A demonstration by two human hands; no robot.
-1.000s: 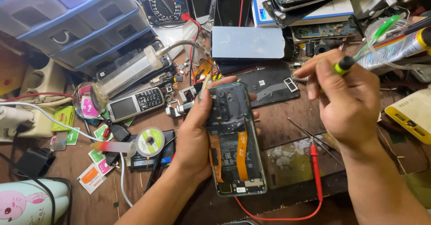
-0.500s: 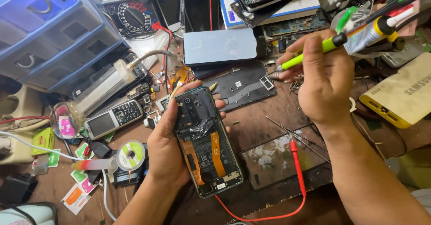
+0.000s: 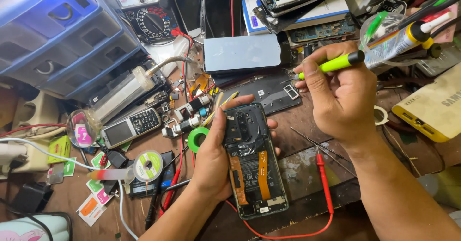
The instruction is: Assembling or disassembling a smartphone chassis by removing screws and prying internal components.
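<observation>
Both forearms come up from the bottom edge, bare, no gloves or sleeves showing. The left hand (image 3: 213, 161) sits low and near the middle, palm turned up and cupped, thumb stretched straight along one side and the fingertips (image 3: 272, 124) curling round from underneath on the other, so it's a closed wrap-around grip. The right hand (image 3: 338, 97) is higher and off to the right, wrist bent, back of the hand toward the camera, fingers bunched with thumb and forefinger pinched together in a pen-style hold. The two hands are near each other, not touching.
</observation>
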